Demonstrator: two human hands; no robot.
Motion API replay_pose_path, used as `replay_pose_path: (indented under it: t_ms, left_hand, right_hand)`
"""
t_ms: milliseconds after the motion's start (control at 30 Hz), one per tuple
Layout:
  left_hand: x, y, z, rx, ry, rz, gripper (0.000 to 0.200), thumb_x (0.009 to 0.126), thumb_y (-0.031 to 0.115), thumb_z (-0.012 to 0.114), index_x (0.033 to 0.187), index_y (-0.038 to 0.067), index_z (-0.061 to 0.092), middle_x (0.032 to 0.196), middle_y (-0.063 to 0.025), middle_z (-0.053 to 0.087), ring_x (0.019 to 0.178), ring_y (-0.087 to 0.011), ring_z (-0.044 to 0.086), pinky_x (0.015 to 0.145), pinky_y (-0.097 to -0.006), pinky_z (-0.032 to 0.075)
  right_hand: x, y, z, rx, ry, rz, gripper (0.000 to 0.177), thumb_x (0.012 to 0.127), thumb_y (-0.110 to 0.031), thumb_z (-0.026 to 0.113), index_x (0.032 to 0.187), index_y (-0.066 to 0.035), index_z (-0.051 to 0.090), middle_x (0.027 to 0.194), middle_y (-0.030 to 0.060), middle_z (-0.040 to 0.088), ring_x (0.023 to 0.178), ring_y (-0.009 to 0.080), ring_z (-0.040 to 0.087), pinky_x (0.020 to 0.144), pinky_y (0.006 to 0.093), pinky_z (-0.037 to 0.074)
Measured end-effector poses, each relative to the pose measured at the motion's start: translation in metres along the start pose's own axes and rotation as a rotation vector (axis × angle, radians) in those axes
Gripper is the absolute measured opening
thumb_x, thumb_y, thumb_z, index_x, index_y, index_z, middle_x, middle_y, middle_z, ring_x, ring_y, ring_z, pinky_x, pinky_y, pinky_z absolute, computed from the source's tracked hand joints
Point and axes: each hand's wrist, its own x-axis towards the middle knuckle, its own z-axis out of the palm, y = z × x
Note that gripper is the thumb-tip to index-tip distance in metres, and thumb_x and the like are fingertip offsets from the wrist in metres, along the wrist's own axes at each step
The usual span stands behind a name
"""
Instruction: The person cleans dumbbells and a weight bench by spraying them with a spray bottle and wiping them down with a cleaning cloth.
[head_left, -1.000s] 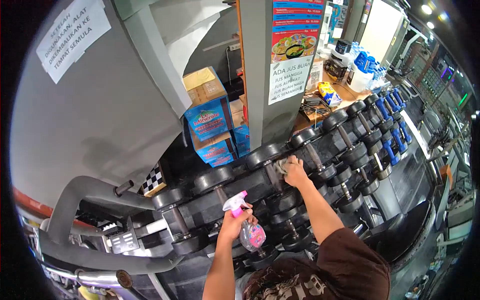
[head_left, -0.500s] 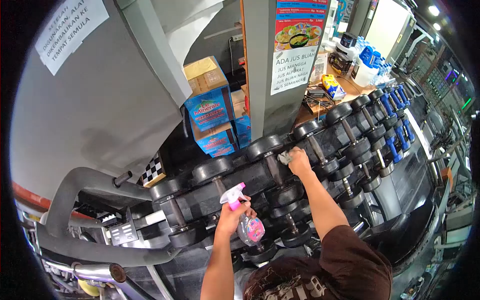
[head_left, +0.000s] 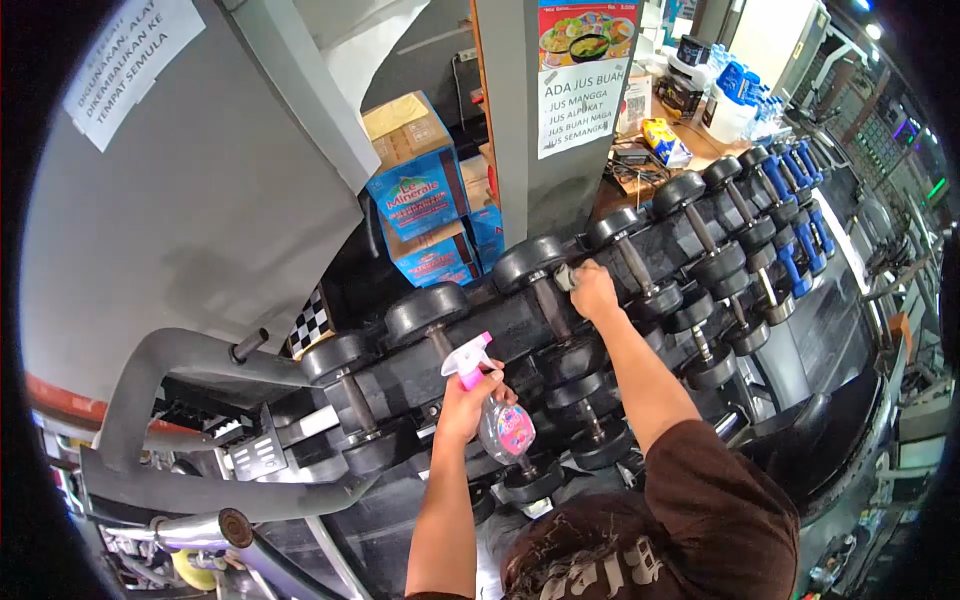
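Note:
My left hand (head_left: 468, 402) is wrapped round the neck of a clear spray bottle (head_left: 507, 430) with a pink and white trigger head, held over the dumbbell rack. In my right hand (head_left: 594, 291) is a bunched greyish cloth (head_left: 566, 278), closed in the fingers. The cloth is at the upper head of a black dumbbell (head_left: 529, 262), close to its metal handle. Another black dumbbell (head_left: 426, 312) lies to the left, beyond the bottle.
Black dumbbells (head_left: 700, 228) line the sloping rack, with blue ones (head_left: 790, 262) at the right. Behind it stand blue cartons (head_left: 418, 196), a grey pillar (head_left: 555, 200) and a wooden counter (head_left: 700, 143) with bottles. A padded machine frame (head_left: 200, 488) is at left.
The view has shifted, so the rack sits a little higher. My right hand and the cloth have moved from beside the dumbbell's handle up towards its upper head. My left hand still holds the bottle.

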Motion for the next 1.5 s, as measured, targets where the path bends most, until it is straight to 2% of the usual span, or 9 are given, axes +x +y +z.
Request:
replay_pose_path:
  t_ms: [200,433,533,733,800,867,1000,1300,1500]
  left_hand:
    - [-0.003,-0.003,0.002,-0.020,0.023,0.020,0.020,0.093,0.012,0.065,0.110,0.002,0.059,0.065,-0.0057,0.052,0.065,-0.0261,0.061,0.073,-0.0446,0.052]
    - [-0.055,-0.034,-0.002,0.074,0.102,0.308,0.019,0.090,0.004,0.068,0.107,0.002,0.060,0.070,-0.0034,0.057,0.065,-0.0168,0.061,0.063,-0.0348,0.052]
    - [-0.108,-0.072,-0.020,0.224,0.181,0.319,0.022,0.088,0.001,0.070,0.109,0.002,0.061,0.074,-0.0019,0.062,0.065,-0.0114,0.061,0.061,-0.0283,0.051]
    - [-0.249,-0.181,-0.098,0.262,0.342,0.212,0.049,0.085,-0.002,0.071,0.132,0.001,0.056,0.084,-0.0057,0.064,0.064,-0.0138,0.063,0.061,-0.0306,0.054]
    - [-0.297,-0.200,-0.109,0.257,0.427,0.149,0.053,0.085,-0.003,0.071,0.136,0.003,0.054,0.089,-0.0052,0.065,0.067,-0.0134,0.062,0.061,-0.0305,0.055]
    - [-0.336,-0.222,-0.117,0.220,0.522,0.119,0.057,0.085,-0.003,0.071,0.138,0.004,0.052,0.091,-0.0040,0.064,0.069,-0.0128,0.062,0.061,-0.0316,0.056]
    - [-0.396,-0.257,-0.124,0.292,0.674,0.096,0.048,0.086,-0.008,0.064,0.132,0.003,0.054,0.089,-0.0032,0.060,0.066,-0.0135,0.059,0.059,-0.0322,0.056]
    - [-0.469,-0.281,-0.121,0.431,0.777,-0.087,0.018,0.086,0.003,0.069,0.103,-0.002,0.064,0.080,-0.0060,0.066,0.060,-0.0144,0.063,0.055,-0.0323,0.055]
    - [-0.484,-0.282,-0.111,0.407,0.840,0.015,0.016,0.085,0.014,0.069,0.089,-0.001,0.067,0.069,-0.0071,0.067,0.056,-0.0144,0.064,0.054,-0.0325,0.051]
  right_hand:
    - [-0.023,-0.001,-0.030,0.176,-0.382,0.215,0.032,0.076,-0.017,0.065,0.105,-0.006,0.074,0.103,0.0224,0.071,0.098,0.0423,0.067,0.087,0.0433,0.053]
    - [-0.075,-0.022,-0.084,1.169,0.181,0.492,0.035,0.084,0.005,0.063,0.119,0.000,0.062,0.107,0.0082,0.069,0.098,0.0182,0.065,0.086,0.0319,0.051]
    - [-0.098,-0.024,-0.089,1.551,0.261,0.486,0.038,0.089,0.004,0.061,0.126,-0.002,0.058,0.119,0.0085,0.065,0.106,0.0233,0.065,0.092,0.0373,0.052]
    - [-0.179,-0.052,-0.120,2.150,-0.098,0.768,0.037,0.098,-0.018,0.054,0.133,-0.006,0.055,0.128,0.0117,0.063,0.120,0.0330,0.059,0.101,0.0526,0.050]
    - [-0.217,-0.077,-0.142,2.219,-0.305,0.615,0.044,0.100,-0.033,0.048,0.134,-0.007,0.053,0.136,0.0170,0.057,0.125,0.0384,0.054,0.102,0.0709,0.042]
    - [-0.254,-0.081,-0.136,2.217,-0.493,0.599,0.046,0.100,-0.034,0.047,0.135,-0.006,0.052,0.139,0.0182,0.054,0.129,0.0388,0.051,0.100,0.0765,0.038]
    - [-0.353,-0.086,-0.116,1.776,-0.661,0.952,0.040,0.096,-0.027,0.058,0.131,-0.008,0.057,0.123,0.0122,0.066,0.113,0.0316,0.064,0.104,0.0491,0.048]
    - [-0.500,-0.076,-0.134,1.754,-0.837,1.114,0.038,0.092,-0.021,0.065,0.127,-0.007,0.059,0.115,0.0128,0.068,0.108,0.0330,0.066,0.095,0.0525,0.053]
    - [-0.524,-0.080,-0.153,1.488,-0.930,0.779,0.041,0.080,0.006,0.067,0.119,-0.002,0.061,0.108,0.0133,0.069,0.100,0.0305,0.069,0.089,0.0466,0.057]
